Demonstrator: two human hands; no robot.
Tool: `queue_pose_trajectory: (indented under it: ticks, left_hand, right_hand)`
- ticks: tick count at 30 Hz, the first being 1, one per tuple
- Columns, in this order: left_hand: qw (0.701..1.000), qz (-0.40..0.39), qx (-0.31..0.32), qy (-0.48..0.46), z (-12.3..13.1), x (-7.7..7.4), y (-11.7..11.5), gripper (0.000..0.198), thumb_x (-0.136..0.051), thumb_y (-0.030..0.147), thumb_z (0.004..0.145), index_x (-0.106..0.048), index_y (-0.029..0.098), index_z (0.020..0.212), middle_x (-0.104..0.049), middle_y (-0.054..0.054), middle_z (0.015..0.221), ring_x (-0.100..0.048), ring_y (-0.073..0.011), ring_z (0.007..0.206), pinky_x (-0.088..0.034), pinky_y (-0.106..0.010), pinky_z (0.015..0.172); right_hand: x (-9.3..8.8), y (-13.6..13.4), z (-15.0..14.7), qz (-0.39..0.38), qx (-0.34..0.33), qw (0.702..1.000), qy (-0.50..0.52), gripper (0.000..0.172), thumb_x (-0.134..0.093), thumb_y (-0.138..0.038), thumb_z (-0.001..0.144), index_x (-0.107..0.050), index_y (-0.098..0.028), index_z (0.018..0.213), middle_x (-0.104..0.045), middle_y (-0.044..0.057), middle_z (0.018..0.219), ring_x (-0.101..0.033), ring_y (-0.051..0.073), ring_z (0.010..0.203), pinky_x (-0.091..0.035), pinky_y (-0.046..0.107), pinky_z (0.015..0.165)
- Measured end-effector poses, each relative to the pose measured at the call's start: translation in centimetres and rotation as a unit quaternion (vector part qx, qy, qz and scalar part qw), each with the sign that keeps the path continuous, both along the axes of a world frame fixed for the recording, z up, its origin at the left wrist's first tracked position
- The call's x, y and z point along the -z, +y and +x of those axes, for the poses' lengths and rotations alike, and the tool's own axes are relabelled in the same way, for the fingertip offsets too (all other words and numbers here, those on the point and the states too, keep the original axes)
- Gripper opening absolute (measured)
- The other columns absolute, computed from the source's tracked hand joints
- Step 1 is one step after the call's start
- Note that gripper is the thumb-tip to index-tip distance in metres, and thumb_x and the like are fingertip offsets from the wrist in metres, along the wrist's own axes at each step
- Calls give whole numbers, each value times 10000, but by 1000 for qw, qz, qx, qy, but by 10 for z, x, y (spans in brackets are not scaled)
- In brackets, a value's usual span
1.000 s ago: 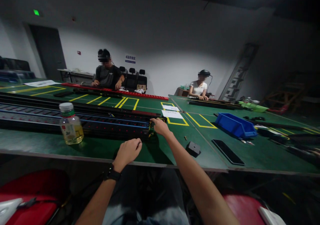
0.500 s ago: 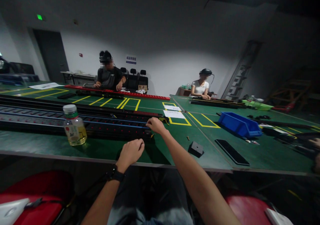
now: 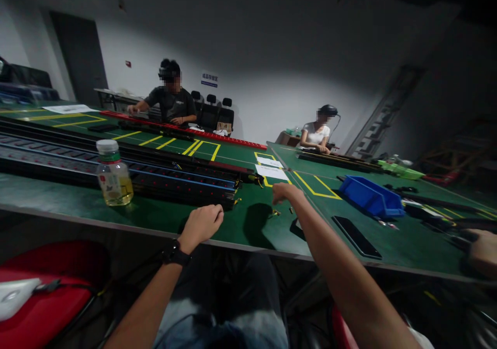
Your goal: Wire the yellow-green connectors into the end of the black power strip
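My left hand point(image 3: 202, 226), with a black watch on its wrist, stays low by the table's front edge, fingers curled; whatever they may hold is hidden. It is just in front of the end of a long black rail assembly point(image 3: 182, 184) with blue strips and red dots. Short yellow wires point(image 3: 237, 200) stick out at that end. My right hand point(image 3: 288, 192) is over the table to the right of the rail, fingers bent downward and closed. Below its fingertips is a small piece with yellow bits point(image 3: 275, 213); I cannot tell whether the hand holds it.
A drink bottle point(image 3: 113, 175) stands before the rail. Right are a small screw point(image 3: 291, 210), a phone point(image 3: 356, 236), a blue bin point(image 3: 370, 198) and another person's hand point(image 3: 483, 250). A dark block is partly behind my right forearm. Two people sit across the table.
My right hand has left the rail's end and moved right; yellow wires now show at that end. A small yellow-marked piece appears under the hand. My left hand has hardly moved.
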State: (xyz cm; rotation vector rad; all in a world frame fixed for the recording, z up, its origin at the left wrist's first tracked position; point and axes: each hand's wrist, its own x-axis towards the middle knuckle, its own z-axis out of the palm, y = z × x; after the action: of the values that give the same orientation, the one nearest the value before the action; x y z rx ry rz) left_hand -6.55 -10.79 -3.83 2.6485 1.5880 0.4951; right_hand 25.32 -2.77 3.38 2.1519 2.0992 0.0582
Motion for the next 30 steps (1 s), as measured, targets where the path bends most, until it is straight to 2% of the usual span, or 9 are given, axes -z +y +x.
queue_pose_trajectory:
  ticks: [3,6,8,12,17,23,24,27,30]
  left_hand:
    - [1000,-4,-3,-6,0,0,0,255,-414,321,1056,-652,239,1021,-750,-61,992,-730,-246,889,-461,-317,718]
    - [1000,0,-1,-4,-1,1,0,249,-417,323,1056,-646,239,1007,-745,-55,979,-726,-237,887,-456,-307,714]
    - [1000,3,3,0,-2,3,0,239,-423,323,1056,-641,240,1001,-743,-49,968,-724,-225,875,-449,-296,707]
    - [1000,9,9,3,-3,4,1,230,-426,318,1057,-637,242,1005,-744,-42,968,-723,-216,868,-442,-288,704]
    - [1000,6,12,-4,-4,3,0,238,-420,320,1060,-637,240,1005,-747,-45,981,-726,-219,890,-445,-289,707]
    - [1000,7,9,-16,-3,3,0,243,-417,316,1056,-635,238,983,-744,-46,966,-728,-231,881,-451,-299,702]
    - [1000,6,9,-17,-2,3,0,247,-414,315,1056,-637,237,985,-744,-49,967,-728,-232,881,-455,-302,707]
    - [1000,3,6,-11,-2,2,0,259,-405,318,1055,-644,238,992,-742,-58,968,-726,-239,872,-464,-310,712]
    - [1000,7,6,-2,-2,3,2,263,-397,320,1054,-639,239,991,-738,-58,960,-726,-243,864,-460,-312,700]
  right_hand:
    - [2,9,-7,20,-35,999,23,318,-652,-135,881,-784,-132,1171,-785,150,1101,-730,278,1023,-540,335,894]
    - [12,26,-41,59,-103,990,72,589,-508,-88,960,-542,-215,1534,-699,122,1362,-679,221,1179,-482,288,1004]
    - [22,36,-67,79,-130,983,99,639,-506,-116,981,-444,-231,1606,-657,139,1423,-674,226,1195,-474,292,1023]
    - [36,48,-95,104,-120,978,136,420,-546,-186,996,-681,-144,1391,-727,180,1302,-693,282,1165,-492,329,994]
    - [29,42,-67,158,-71,967,185,309,-533,-228,1013,-813,-130,1098,-809,147,1066,-741,257,1010,-514,303,889]
    - [23,-25,7,233,-22,943,236,356,-635,-360,919,-820,-157,1145,-828,92,973,-767,273,883,-559,313,745]
    - [29,-43,20,250,-13,935,253,396,-625,-404,923,-813,-156,1167,-828,98,972,-770,272,872,-565,316,731]
    - [52,-98,54,321,10,859,399,480,-695,-555,847,-838,-154,1070,-827,121,922,-775,284,804,-584,335,701]
    - [75,-139,72,347,64,832,429,532,-726,-638,798,-848,-168,1017,-826,129,905,-783,313,827,-597,361,716]
